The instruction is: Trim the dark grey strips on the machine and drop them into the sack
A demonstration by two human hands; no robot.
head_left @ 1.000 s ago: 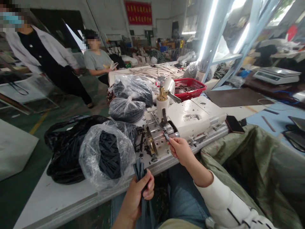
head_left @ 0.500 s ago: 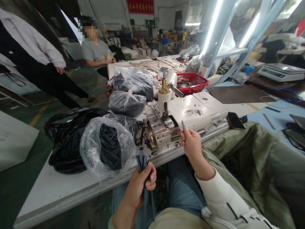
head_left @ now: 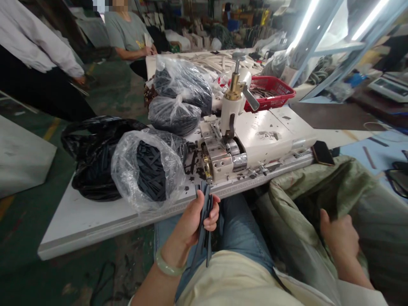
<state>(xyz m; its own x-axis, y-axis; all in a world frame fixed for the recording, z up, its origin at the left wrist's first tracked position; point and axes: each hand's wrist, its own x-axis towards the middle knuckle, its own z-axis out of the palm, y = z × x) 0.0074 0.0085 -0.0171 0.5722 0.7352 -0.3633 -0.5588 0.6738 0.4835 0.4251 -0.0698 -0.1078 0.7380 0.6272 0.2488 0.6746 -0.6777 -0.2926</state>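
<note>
My left hand (head_left: 204, 214) is closed around a bundle of dark grey strips (head_left: 203, 233), whose ends stick out above and below the fist. A pale bangle (head_left: 170, 264) circles that wrist. At the right, my right hand (head_left: 341, 238) is over the mouth of a green woven sack (head_left: 293, 182). Its thumb stands apart from the fingers, which are partly hidden, and no strip shows in it. Just beyond the left hand, a cream machine (head_left: 228, 148) with metal rollers and a brass-collared post sits on the table.
A clear plastic bag (head_left: 123, 170) of dark strips stands open beside a black bag (head_left: 86, 187). Tied clear bags (head_left: 175, 112) lie behind. A red basket (head_left: 270, 102), a phone (head_left: 323, 153) and scraps are around the machine. Two people (head_left: 127, 34) are at the far left.
My right hand has moved from the machine's front rightward and down to the sack; the strip it pinched no longer shows. My left hand still grips its bundle. The view has tilted downward.
</note>
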